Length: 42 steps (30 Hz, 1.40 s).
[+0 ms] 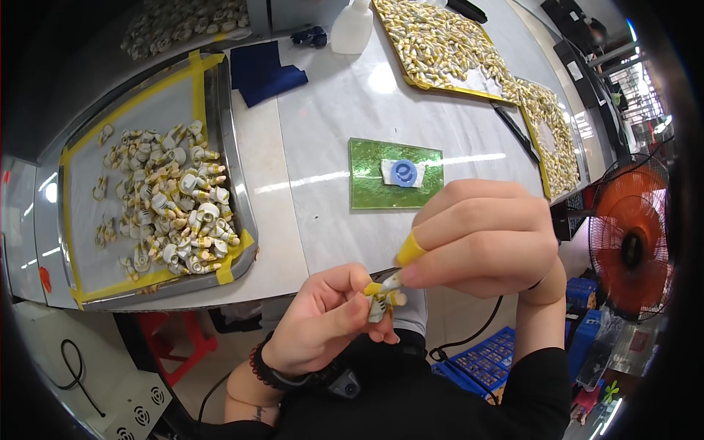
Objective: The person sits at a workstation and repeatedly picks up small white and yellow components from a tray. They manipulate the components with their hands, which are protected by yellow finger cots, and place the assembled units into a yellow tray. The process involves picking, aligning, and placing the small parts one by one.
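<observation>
At the near edge of the bench (323, 147), above the lap, the left hand (312, 319) pinches a small white-and-yellow moulded figure (377, 309) between thumb and forefinger, its remaining fingers curled loosely beneath. The right hand (488, 238) comes over from the right with its fingers bent and their tips closed on a slim, pale small part (392, 281), whose end meets the figure's upper side; whether the two are joined, I cannot tell. A yellow finger cover (411, 249) wraps one right fingertip.

Beyond the hands, a green glass plate (364, 194) lies flat, bearing a round blue cup (404, 173) on a white pad (387, 176). To the left, a metal-rimmed tray (233, 176) edged with yellow tape holds a heap of similar white-and-yellow figures (176, 198). Farther off are a dark blue cloth (260, 71), a white plastic bottle (352, 29) and, toward the right, two yellow-edged trays (469, 93) covered with small yellow-and-white pieces (447, 51).
</observation>
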### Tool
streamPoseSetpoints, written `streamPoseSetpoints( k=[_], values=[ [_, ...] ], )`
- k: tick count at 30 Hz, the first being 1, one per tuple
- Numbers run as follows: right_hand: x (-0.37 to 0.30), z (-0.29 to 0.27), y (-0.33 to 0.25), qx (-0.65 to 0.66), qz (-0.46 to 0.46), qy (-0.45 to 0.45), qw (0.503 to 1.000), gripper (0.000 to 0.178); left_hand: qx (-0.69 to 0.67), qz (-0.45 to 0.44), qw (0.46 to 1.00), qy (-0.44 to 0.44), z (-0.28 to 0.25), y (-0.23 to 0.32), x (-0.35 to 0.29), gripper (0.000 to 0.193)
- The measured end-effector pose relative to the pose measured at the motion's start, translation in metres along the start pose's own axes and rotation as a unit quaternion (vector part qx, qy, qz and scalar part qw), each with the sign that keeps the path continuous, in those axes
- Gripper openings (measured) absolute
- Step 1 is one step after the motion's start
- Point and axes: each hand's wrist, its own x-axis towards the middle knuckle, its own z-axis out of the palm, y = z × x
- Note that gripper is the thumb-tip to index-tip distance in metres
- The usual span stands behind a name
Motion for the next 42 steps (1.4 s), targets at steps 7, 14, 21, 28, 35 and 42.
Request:
streamPoseSetpoints(
  k=[7, 14, 21, 28, 35, 42],
  values=[
    [0.002, 0.004, 0.008, 0.029, -0.063, -0.023, 0.997, 0.016, -0.013, -0.029, 1.0, -0.003, -0.001, 0.0, 0.0, 0.022],
    [0.002, 0.011, 0.008, 0.054, -0.082, -0.013, 0.995, 0.012, -0.047, -0.052, 0.997, -0.01, -0.002, -0.002, 0.002, 0.021],
    [0.005, 0.009, 0.009, 0.036, -0.14, -0.015, 0.989, 0.002, -0.032, -0.051, 0.998, -0.029, 0.002, -0.003, 0.002, 0.021],
    [0.003, 0.002, 0.004, -0.01, -0.131, -0.011, 0.991, 0.002, 0.174, 0.14, 0.972, 0.072, 0.014, -0.003, -0.001, 0.023],
    [-0.008, 0.005, -0.015, -0.031, -0.016, 0.056, 0.998, 0.007, 0.556, 0.393, 0.728, 0.08, 0.011, 0.004, -0.003, 0.035],
    [-0.019, 0.016, -0.023, 0.003, 0.06, 0.072, 0.996, 0.015, 0.638, 0.393, 0.655, 0.097, 0.018, 0.002, -0.008, 0.036]
  ],
)
